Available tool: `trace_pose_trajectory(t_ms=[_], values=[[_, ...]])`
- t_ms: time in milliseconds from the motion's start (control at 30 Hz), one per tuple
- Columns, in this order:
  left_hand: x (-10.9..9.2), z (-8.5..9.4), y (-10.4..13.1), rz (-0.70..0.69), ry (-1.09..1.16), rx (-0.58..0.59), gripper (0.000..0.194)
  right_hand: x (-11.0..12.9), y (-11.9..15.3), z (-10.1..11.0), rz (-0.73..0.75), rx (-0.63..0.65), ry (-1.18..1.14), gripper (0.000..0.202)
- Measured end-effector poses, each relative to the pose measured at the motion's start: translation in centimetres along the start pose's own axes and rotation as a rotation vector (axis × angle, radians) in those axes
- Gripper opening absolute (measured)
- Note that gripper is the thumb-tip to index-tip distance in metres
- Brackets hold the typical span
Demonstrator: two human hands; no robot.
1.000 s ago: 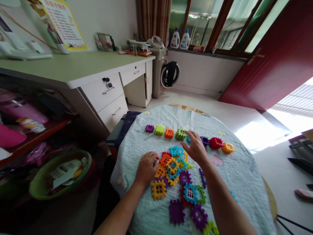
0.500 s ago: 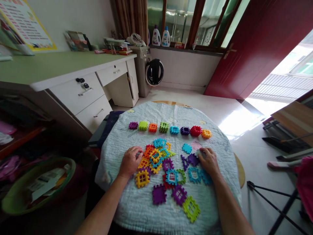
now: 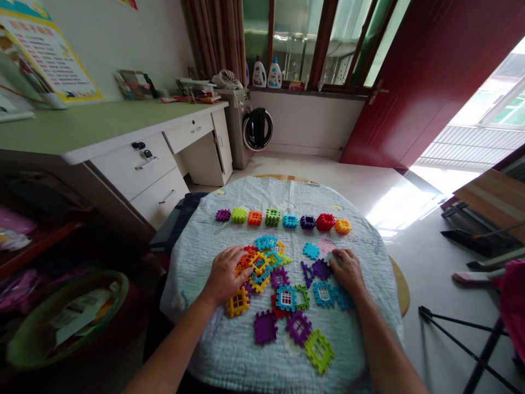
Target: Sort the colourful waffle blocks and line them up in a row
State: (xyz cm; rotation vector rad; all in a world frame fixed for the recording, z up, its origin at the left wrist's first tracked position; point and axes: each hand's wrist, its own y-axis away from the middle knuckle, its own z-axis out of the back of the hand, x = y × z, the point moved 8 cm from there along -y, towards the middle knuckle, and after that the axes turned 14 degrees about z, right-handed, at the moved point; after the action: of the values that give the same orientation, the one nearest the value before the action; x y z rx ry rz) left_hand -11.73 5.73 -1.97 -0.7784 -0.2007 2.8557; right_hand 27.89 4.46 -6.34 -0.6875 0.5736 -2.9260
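My left hand reaches over the left side of a pile of loose plastic pieces, its fingers apart and its thumb beside a yellow piece. My right hand rests by a dark purple square, its fingertips near that piece's right edge; whether they grip anything is hidden. Blue window pieces lie just left of the right wrist. Nearer the front are a purple square, a purple window piece and a green one. Behind the pile stands a row of several block stacks, including a red one.
A pale cloth covers the round table. To the left are a desk and a basket with papers. Farther back stand a washing machine and a red door. Black metal legs are at right.
My left hand has moved right onto the pile, covering some orange and yellow pieces. My right hand stays beside the dark purple square. The view has tilted up slightly.
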Motion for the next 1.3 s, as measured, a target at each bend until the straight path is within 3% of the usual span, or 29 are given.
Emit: trace_pose_trajectory(t_ms=[67,233,333,500,667,767,900,1100,1300], values=[[-1.2,-0.5,0.8,-0.048,-0.058,0.095,0.054,0.0,0.2,0.0,0.002,0.047,-0.044,0.038],[-2.9,-1.9,4.1,-0.173,-0.083,0.340,0.119,1.1,2.1,-0.3,0.059,0.206,-0.026,0.073],[-3.5,-2.7,5.6,-0.231,-0.099,0.418,0.130,2.5,2.7,-0.8,0.137,0.230,0.037,0.081],[-4.1,-3.4,5.4,-0.254,-0.138,0.399,0.125,3.4,1.2,-1.3,0.137,0.120,0.069,0.060],[-3.9,-2.6,3.6,-0.191,-0.150,0.213,0.096,3.6,0.5,-0.8,0.148,0.014,0.035,0.054],[-4.8,-1.8,3.6,-0.183,-0.156,0.128,0.081,3.4,1.0,-0.3,0.153,0.005,0.034,0.055],[-8.8,-1.8,5.1,-0.322,-0.112,0.170,0.067,2.9,1.4,-0.2,0.147,0.029,0.013,0.052],[-16.6,-4.5,9.9,-0.762,-0.022,0.375,0.055,2.7,1.0,0.1,0.122,-0.009,-0.045,0.040],[-20.4,-7.4,12.9,-1.015,0.000,0.426,0.046,3.0,1.0,0.2,0.107,-0.014,-0.070,0.036]])
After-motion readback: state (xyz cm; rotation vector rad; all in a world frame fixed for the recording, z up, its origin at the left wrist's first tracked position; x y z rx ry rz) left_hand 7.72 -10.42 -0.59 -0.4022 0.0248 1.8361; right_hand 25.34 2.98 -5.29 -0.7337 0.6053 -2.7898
